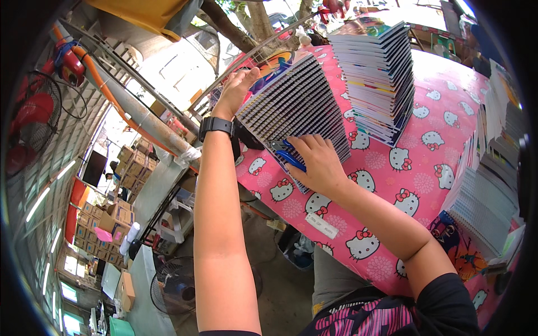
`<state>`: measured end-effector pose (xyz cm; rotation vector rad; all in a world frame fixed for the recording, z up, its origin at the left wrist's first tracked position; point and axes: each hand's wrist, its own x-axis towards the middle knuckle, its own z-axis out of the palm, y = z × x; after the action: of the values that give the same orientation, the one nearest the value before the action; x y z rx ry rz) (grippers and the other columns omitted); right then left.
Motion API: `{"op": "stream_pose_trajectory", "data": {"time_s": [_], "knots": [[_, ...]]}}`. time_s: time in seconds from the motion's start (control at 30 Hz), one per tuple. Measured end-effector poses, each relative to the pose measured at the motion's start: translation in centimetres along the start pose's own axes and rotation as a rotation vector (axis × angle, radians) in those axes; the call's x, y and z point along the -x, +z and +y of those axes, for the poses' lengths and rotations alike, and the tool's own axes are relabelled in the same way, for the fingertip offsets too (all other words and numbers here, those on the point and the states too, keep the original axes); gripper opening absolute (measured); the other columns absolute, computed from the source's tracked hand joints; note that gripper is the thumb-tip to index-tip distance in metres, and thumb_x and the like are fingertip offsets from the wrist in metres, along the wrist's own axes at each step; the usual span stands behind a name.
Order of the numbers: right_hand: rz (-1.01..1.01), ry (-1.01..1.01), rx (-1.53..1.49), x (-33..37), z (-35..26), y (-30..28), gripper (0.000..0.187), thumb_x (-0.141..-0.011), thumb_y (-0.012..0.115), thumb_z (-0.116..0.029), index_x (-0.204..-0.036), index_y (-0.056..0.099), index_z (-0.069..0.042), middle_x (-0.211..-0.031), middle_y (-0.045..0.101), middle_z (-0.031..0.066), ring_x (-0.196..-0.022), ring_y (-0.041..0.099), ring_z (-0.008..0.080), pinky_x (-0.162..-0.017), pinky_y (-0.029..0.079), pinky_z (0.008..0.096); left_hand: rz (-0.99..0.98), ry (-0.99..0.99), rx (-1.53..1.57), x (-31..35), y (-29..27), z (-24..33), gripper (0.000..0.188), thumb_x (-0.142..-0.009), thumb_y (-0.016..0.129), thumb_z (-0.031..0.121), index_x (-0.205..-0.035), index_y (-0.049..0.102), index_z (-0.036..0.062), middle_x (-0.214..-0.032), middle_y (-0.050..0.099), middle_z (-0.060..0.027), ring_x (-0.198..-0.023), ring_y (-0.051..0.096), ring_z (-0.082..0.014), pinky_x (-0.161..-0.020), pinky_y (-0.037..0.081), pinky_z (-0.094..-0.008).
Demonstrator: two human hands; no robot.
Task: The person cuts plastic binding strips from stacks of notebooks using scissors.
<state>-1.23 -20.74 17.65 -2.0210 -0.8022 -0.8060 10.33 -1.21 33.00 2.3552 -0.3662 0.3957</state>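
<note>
A tall stack of spiral-bound notebooks [300, 101] stands at the table's left side, its dark coil bindings facing me. My left hand [235, 92], with a black watch at the wrist, rests against the stack's upper left edge, fingers stretched out. My right hand [316, 162] is closed around blue-handled pliers [294, 159] at the lower part of the stack. Their metal jaws point left, close to the coils; whether they grip a wire is too small to tell. My right fingers lie over the bindings and partly hide the handles.
A second notebook stack [375, 84] stands to the right, with more bound books [482, 207] at the far right. A pink cat-patterned cloth [386, 196] covers the table, with a white paper strip [321, 225] near its front edge. A floor fan [174, 285] stands at lower left.
</note>
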Motion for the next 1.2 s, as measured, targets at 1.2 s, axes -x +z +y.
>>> {"op": "stream_pose_trajectory", "data": {"time_s": [1.2], "knots": [[-0.173, 0.199, -0.428, 1.0, 1.4, 0.9, 0.039, -0.079, 0.063, -0.025, -0.108, 0.055, -0.001, -0.090, 0.061, 0.0118, -0.083, 0.060, 0.0231, -0.071, 0.048, 0.0345, -0.010, -0.001, -0.033, 0.3, 0.3, 0.4, 0.083, -0.079, 0.038, 0.074, -0.117, 0.054, 0.0019, -0.124, 0.039, -0.0177, -0.123, 0.031, -0.0271, -0.105, 0.022, -0.0382]]}}
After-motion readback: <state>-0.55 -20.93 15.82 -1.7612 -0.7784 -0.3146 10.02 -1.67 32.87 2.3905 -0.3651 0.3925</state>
